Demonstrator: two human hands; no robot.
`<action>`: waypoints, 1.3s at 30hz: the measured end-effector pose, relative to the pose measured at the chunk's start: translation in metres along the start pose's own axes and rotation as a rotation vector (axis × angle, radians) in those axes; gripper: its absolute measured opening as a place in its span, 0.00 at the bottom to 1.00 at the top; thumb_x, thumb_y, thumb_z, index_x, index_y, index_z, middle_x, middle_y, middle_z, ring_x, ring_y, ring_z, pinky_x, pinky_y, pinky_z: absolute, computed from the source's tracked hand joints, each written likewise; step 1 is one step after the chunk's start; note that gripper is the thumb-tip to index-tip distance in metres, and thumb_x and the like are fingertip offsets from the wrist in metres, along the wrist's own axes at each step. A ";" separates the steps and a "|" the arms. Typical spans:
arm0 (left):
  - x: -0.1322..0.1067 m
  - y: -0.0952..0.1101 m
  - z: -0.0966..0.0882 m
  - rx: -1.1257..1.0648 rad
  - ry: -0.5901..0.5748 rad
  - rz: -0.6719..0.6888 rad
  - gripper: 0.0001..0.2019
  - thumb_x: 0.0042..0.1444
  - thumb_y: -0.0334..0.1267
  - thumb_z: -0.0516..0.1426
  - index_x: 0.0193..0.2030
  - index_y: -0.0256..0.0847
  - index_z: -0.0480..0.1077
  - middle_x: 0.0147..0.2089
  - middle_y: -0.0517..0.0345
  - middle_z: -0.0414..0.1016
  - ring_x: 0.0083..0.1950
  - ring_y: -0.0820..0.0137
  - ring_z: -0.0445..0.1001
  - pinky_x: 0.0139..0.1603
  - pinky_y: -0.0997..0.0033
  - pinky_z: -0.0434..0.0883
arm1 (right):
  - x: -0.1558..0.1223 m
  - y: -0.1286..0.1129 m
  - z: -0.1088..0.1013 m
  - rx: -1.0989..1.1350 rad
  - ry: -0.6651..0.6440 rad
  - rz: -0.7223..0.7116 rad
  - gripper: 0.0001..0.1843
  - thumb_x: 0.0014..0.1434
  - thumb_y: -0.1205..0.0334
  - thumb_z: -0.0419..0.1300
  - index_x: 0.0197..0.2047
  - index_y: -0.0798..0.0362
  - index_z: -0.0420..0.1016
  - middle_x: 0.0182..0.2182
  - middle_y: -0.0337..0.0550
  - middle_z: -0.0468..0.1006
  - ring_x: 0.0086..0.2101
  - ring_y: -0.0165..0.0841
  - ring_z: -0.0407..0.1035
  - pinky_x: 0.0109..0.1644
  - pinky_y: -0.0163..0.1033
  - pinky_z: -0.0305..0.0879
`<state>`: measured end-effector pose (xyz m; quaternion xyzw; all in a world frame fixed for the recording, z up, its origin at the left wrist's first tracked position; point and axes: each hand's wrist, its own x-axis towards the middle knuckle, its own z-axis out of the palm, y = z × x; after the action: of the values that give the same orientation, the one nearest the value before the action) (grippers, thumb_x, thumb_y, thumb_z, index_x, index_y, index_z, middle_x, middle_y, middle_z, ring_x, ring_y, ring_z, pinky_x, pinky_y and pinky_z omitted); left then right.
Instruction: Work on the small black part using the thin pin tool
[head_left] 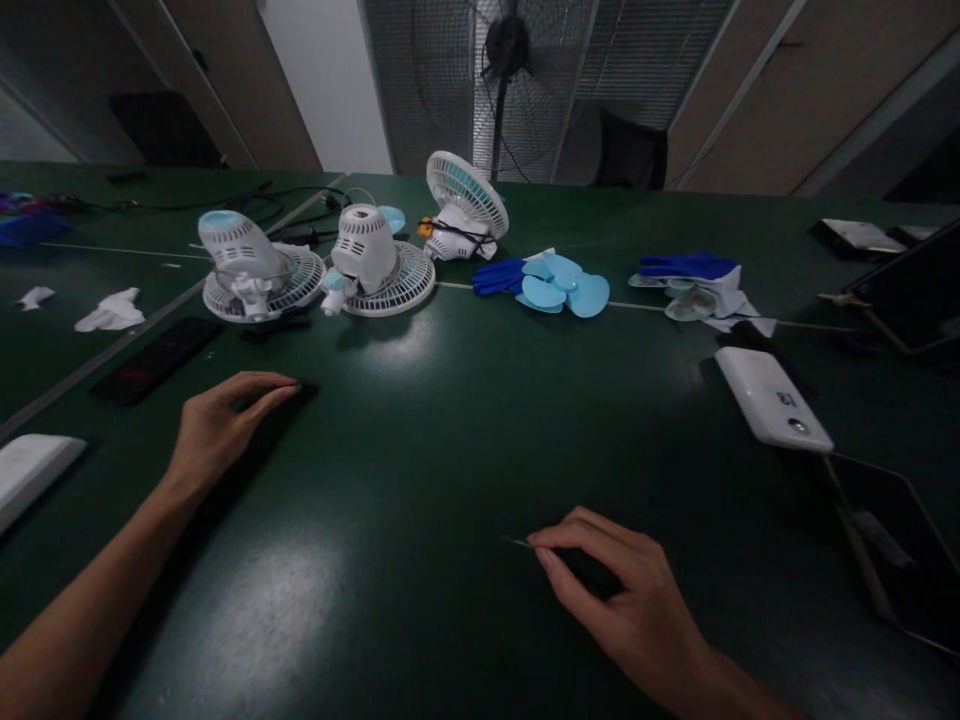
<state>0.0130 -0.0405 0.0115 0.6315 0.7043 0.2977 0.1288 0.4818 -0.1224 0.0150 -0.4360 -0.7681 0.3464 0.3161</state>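
My left hand (221, 420) is closed in a pinch low over the dark green table (405, 430). Whatever lies between its fingertips is too small and dark to make out. At the lower right, my right hand (626, 590) pinches a thin, pale sliver (517, 541) between thumb and forefinger, its tip pointing left. The sliver is blurred and its kind does not show. Beyond my left hand rest two white fan heads, one at the left (244, 255) and one beside it (367, 255), grilles down on the tabletop.
A third fan (461, 205) leans behind them. Light blue fan blades (562, 283) lie by a blue glove (499, 277); more gloves (694, 282) are farther right. A white power bank (772, 398) sits right, a black phone (157, 360) left, crumpled tissue (111, 311) beyond it.
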 end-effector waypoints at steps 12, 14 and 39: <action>0.002 0.010 0.002 -0.012 0.053 0.040 0.24 0.60 0.58 0.61 0.50 0.39 0.79 0.54 0.54 0.81 0.54 0.62 0.78 0.63 0.63 0.71 | 0.001 0.000 -0.001 -0.005 0.006 -0.004 0.09 0.68 0.65 0.59 0.43 0.49 0.81 0.33 0.40 0.81 0.31 0.32 0.77 0.35 0.37 0.72; 0.003 0.011 0.003 -0.009 0.048 0.047 0.26 0.59 0.60 0.61 0.50 0.40 0.80 0.52 0.54 0.81 0.53 0.62 0.79 0.62 0.63 0.72 | 0.001 0.000 0.000 -0.008 0.004 0.000 0.09 0.68 0.65 0.59 0.43 0.49 0.81 0.33 0.40 0.81 0.31 0.32 0.77 0.35 0.37 0.72; 0.001 -0.014 0.003 0.084 0.045 0.109 0.30 0.57 0.68 0.58 0.52 0.47 0.81 0.49 0.57 0.85 0.45 0.58 0.83 0.52 0.60 0.77 | 0.000 0.002 0.000 -0.014 0.000 0.002 0.08 0.68 0.66 0.60 0.43 0.48 0.81 0.33 0.39 0.81 0.31 0.32 0.77 0.35 0.37 0.70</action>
<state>0.0034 -0.0391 0.0008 0.6670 0.6833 0.2886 0.0700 0.4825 -0.1213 0.0140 -0.4387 -0.7701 0.3415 0.3128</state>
